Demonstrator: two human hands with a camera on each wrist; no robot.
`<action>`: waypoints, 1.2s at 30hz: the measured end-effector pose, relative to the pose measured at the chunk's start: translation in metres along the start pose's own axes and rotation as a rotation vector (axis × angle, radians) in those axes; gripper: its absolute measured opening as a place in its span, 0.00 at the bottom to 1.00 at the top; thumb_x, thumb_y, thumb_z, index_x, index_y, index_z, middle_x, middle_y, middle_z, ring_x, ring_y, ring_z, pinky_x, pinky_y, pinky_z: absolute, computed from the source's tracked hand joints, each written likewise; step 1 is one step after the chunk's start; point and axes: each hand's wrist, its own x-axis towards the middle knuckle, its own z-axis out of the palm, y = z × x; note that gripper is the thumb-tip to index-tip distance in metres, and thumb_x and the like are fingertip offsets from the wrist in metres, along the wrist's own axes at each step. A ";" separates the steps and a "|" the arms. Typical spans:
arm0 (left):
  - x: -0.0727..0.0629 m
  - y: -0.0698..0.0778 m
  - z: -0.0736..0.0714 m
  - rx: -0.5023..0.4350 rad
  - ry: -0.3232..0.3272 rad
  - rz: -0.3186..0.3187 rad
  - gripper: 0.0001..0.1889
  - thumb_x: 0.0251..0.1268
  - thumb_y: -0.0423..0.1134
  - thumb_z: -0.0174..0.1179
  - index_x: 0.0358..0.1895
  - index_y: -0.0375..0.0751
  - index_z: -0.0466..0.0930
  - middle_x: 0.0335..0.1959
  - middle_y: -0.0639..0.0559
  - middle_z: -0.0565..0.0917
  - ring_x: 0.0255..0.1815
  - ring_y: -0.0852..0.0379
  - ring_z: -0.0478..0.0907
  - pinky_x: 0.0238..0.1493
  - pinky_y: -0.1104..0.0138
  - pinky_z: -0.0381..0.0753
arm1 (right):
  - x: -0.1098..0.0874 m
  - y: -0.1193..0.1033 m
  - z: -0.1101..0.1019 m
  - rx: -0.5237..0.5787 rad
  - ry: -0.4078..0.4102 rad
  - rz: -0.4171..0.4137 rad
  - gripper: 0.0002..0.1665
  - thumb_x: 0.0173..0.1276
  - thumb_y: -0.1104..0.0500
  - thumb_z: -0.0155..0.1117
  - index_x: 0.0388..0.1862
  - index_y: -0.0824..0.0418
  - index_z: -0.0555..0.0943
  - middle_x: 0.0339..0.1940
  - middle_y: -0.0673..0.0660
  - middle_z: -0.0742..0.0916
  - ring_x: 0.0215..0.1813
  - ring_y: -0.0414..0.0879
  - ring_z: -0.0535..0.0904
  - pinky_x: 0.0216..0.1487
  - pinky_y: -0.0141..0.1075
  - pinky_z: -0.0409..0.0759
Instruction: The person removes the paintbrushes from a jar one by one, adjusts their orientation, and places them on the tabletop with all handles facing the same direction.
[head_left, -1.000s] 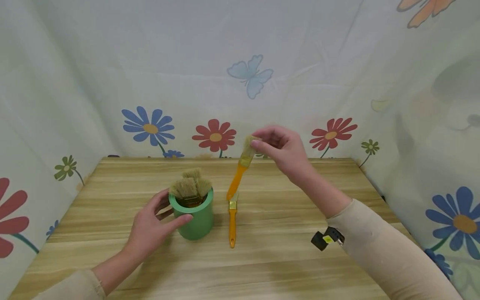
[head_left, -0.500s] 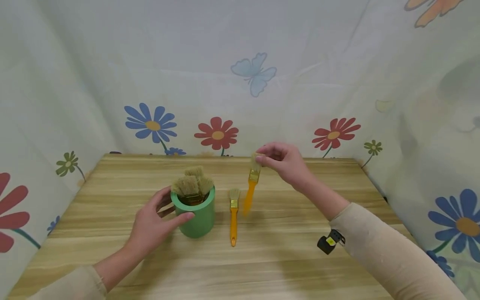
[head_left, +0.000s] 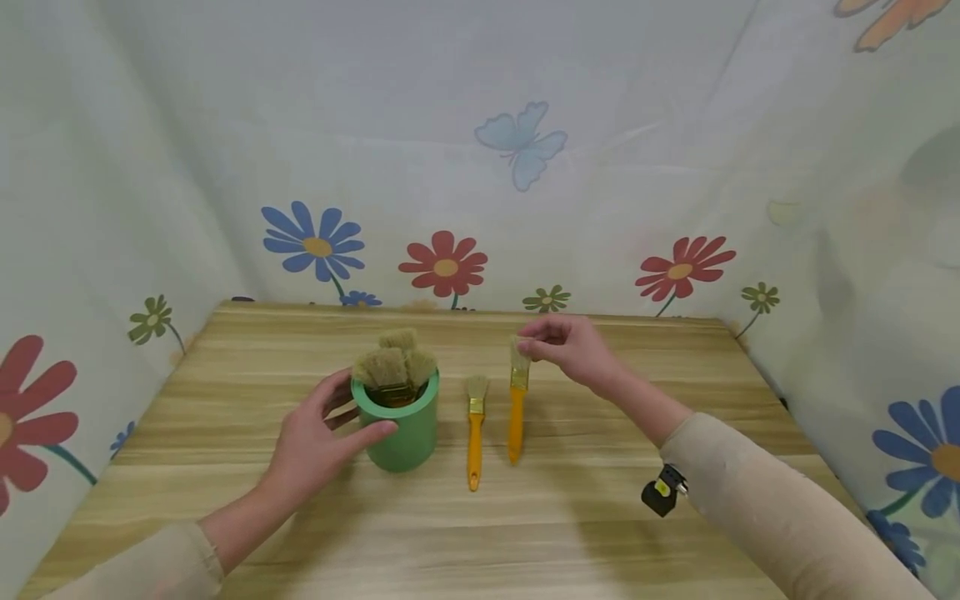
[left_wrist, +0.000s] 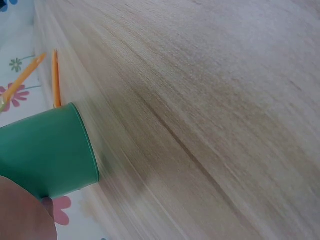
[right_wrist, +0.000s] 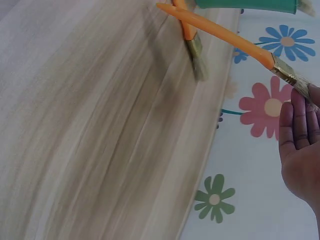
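My left hand grips the side of a green pot, thumb at the front and fingers behind. Several paintbrushes stand in the pot, bristles up. My right hand pinches another paintbrush by its pale bristles, so its orange handle points down toward me. In the right wrist view this brush slants above the table, apart from its shadow. Between pot and held brush, a second orange-handled paintbrush lies on the wood, bristles pointing away. The left fingertips are mostly hidden behind the pot.
The wood-grain table ends at the back against a white curtain printed with flowers and a butterfly. More curtain hangs at both sides. A small black device is fastened at the right sleeve.
My right hand has come down and a little to the right, carrying the paintbrush from over the lying brush to beside it. The left hand keeps its grip on the pot.
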 end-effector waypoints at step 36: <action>-0.001 0.000 -0.002 0.016 -0.008 -0.016 0.48 0.59 0.55 0.81 0.80 0.47 0.67 0.73 0.45 0.77 0.73 0.43 0.76 0.69 0.52 0.85 | 0.024 0.067 0.037 -0.186 -0.008 0.037 0.07 0.75 0.63 0.73 0.47 0.65 0.89 0.39 0.57 0.92 0.43 0.56 0.87 0.40 0.37 0.89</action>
